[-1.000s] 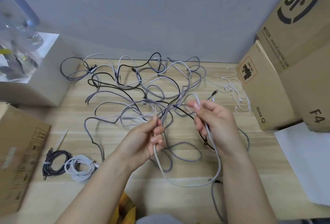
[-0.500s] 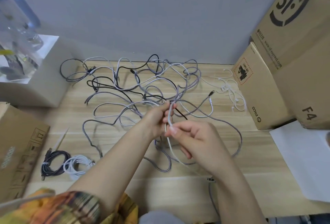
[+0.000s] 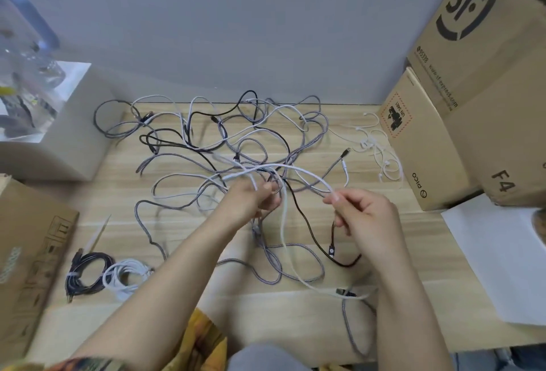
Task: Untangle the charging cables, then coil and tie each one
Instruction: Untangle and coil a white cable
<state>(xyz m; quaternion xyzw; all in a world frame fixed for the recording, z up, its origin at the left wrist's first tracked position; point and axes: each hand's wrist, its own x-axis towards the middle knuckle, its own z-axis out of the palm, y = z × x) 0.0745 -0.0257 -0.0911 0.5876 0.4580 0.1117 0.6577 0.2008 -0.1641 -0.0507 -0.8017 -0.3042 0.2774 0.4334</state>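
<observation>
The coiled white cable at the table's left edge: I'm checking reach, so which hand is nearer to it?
Left. The left hand works right of and beyond the coiled white cable; the right hand is farther right.

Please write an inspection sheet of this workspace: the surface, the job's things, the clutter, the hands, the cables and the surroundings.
Surface: wooden table, pale planks.
Job's things: tangled cables spread over the middle; black coil and white coil, both tied, near left.
Clutter: thin white ties far right; white sheet near right.
Hands: left hand grips a white cable; right hand pinches the same cable.
Cables: one grey braided cable hangs over the near edge.
Surroundings: cardboard boxes right, brown box left, grey wall behind.
</observation>
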